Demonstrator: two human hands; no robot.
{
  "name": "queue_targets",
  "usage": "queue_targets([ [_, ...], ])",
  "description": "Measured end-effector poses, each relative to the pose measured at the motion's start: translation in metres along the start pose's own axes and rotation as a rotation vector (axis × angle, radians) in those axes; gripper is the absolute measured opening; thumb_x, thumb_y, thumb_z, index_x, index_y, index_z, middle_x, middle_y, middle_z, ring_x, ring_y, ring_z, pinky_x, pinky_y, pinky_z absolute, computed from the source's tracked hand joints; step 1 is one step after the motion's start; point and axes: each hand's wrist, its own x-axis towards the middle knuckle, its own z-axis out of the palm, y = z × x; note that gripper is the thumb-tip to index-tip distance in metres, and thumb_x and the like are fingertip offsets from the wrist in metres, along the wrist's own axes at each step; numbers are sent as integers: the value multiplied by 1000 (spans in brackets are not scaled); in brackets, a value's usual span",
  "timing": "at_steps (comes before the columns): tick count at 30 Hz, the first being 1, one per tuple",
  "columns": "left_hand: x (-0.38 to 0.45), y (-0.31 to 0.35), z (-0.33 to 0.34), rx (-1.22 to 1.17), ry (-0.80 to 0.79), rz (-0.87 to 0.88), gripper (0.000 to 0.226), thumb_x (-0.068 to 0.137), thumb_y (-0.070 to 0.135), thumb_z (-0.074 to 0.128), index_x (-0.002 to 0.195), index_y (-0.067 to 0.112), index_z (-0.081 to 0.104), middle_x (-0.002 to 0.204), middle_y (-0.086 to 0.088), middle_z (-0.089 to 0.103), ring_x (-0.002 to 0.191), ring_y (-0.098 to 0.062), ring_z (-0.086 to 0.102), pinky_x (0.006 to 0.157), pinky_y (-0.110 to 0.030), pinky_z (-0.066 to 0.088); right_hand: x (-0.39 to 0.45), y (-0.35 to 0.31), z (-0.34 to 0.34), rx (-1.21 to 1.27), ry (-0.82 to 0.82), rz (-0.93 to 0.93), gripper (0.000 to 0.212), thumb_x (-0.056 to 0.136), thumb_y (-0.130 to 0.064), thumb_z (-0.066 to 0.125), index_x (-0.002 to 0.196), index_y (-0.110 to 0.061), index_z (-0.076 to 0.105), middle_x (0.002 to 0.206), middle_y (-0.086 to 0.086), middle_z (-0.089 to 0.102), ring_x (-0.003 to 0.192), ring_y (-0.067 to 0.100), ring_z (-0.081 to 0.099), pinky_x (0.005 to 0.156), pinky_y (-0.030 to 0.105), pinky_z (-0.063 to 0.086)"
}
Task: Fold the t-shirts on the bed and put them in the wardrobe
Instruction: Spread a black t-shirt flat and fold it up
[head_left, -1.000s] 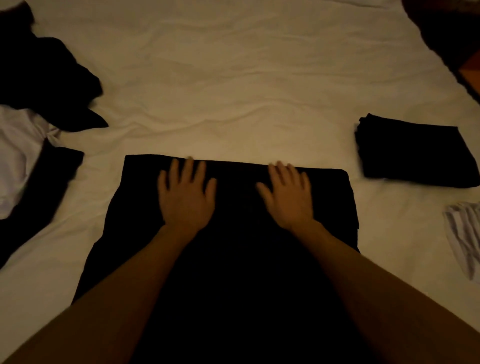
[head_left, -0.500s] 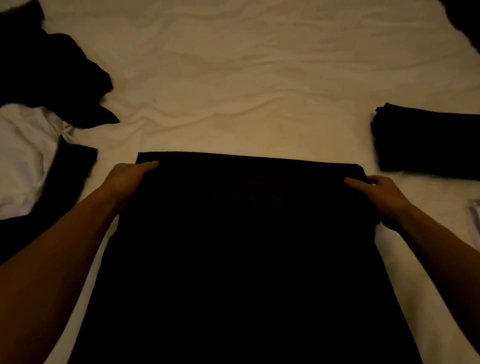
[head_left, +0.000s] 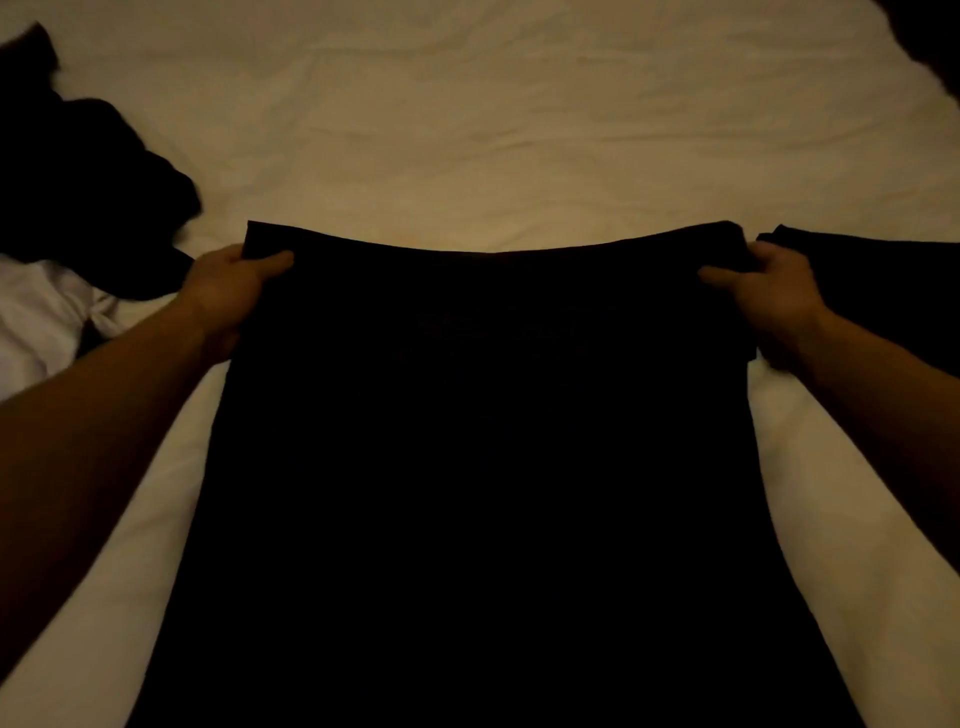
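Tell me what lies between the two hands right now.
In the head view, only the black t-shirt spans the gap: the left hand and right hand each pinch a far corner, its top edge stretched between them.

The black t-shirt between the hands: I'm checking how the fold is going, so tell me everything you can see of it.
The black t-shirt is plain, dark, soft cloth, too dim to show seams or print. It lies lengthwise down the middle of the white bed, spreading wider toward the camera. Its far edge is a straight fold, lifted and sagging slightly in the middle. The left hand pinches the far left corner, the right hand the far right one. Nothing else visibly touches it.
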Motion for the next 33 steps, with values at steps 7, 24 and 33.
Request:
queue_targets([
  [7, -9, -8, -5, 17, 21, -37, 22, 91, 13, 58, 110, 14, 68, 92, -6, 71, 68, -16, 68, 61, -28, 57, 0, 8, -10, -2, -28, 41, 33, 93, -7, 62, 126, -5, 58, 111, 10, 64, 82, 15, 65, 71, 23, 57],
  [24, -146, -59, -51, 225, 54, 273, 29, 93, 1, 59, 94, 29, 66, 91, 15, 70, 94, -5, 64, 79, -10, 49, -129, 49, -54, 182, -106, -3, 20, 84, -17, 66, 100, -27, 63, 84, -15, 71, 75, 1, 66, 72, 19, 54],
  [33, -173, -108, -72, 579, 1, 150, 37, 87, -6, 51, 99, 23, 70, 120, 0, 61, 110, -18, 57, 100, -34, 44, -171, 111, -54, -39, -133, 106, 38, 97, 10, 42, 99, -17, 69, 98, 2, 67, 82, 13, 65, 61, 13, 54],
])
